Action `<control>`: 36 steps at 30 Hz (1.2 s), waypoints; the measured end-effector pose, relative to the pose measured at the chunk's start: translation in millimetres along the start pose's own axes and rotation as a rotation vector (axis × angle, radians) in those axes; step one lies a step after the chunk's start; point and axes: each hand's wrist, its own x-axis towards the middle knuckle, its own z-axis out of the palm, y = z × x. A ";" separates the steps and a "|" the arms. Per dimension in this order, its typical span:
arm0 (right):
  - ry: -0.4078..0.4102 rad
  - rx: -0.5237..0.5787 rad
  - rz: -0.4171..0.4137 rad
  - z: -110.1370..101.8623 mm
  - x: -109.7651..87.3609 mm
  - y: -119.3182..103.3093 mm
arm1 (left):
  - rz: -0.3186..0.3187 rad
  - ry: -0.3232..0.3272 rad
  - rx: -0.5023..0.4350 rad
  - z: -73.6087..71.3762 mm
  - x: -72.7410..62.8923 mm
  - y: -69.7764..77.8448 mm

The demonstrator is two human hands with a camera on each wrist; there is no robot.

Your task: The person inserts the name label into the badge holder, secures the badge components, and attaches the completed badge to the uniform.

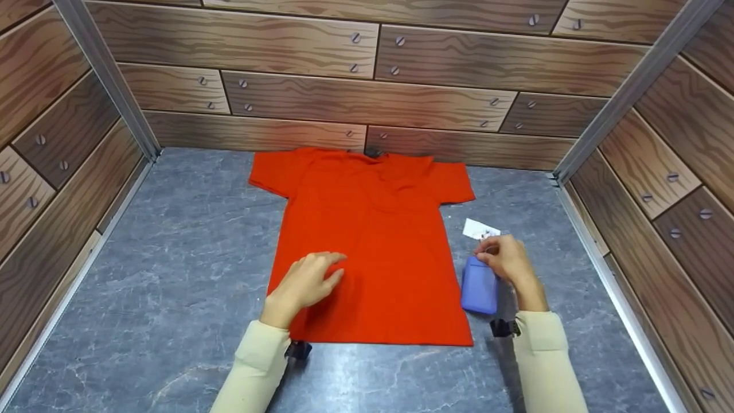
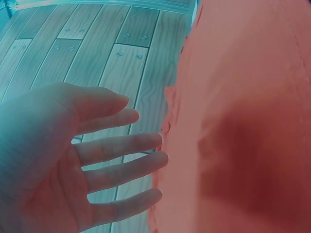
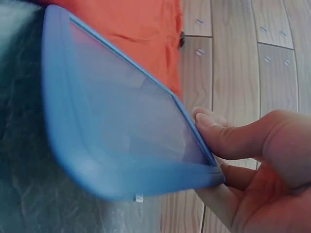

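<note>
My right hand (image 1: pixel 507 258) pinches the top end of a blue badge holder (image 1: pixel 479 287) between thumb and fingers. The holder is flat, with rounded corners, and hangs beside the shirt's right edge. In the right wrist view its blue rim frames a clear window (image 3: pixel 131 102), tilted toward the camera. Just beyond those fingers lies a small white card (image 1: pixel 477 228) with some print, partly covered by the hand. A red T-shirt (image 1: pixel 367 241) is spread flat, collar at the far side. Above its lower left part hovers my left hand (image 1: pixel 307 281), fingers spread and holding nothing.
The grey marbled tabletop (image 1: pixel 183 241) extends around the shirt. Wood-patterned panels (image 1: pixel 298 51) wall the back and both sides, with metal posts (image 1: pixel 109 80) in the corners. A small dark thing (image 1: pixel 373 152) sits at the shirt's collar, near the back wall.
</note>
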 end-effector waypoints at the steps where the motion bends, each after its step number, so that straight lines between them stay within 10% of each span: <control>1: 0.010 0.009 0.000 -1.3 0.2 -0.9 | 0.002 -0.001 -0.001 0.2 0.5 0.3; 36: 0.186 0.319 -0.027 30.5 -8.1 -54.1 | 0.021 -0.023 -0.034 5.1 17.2 17.2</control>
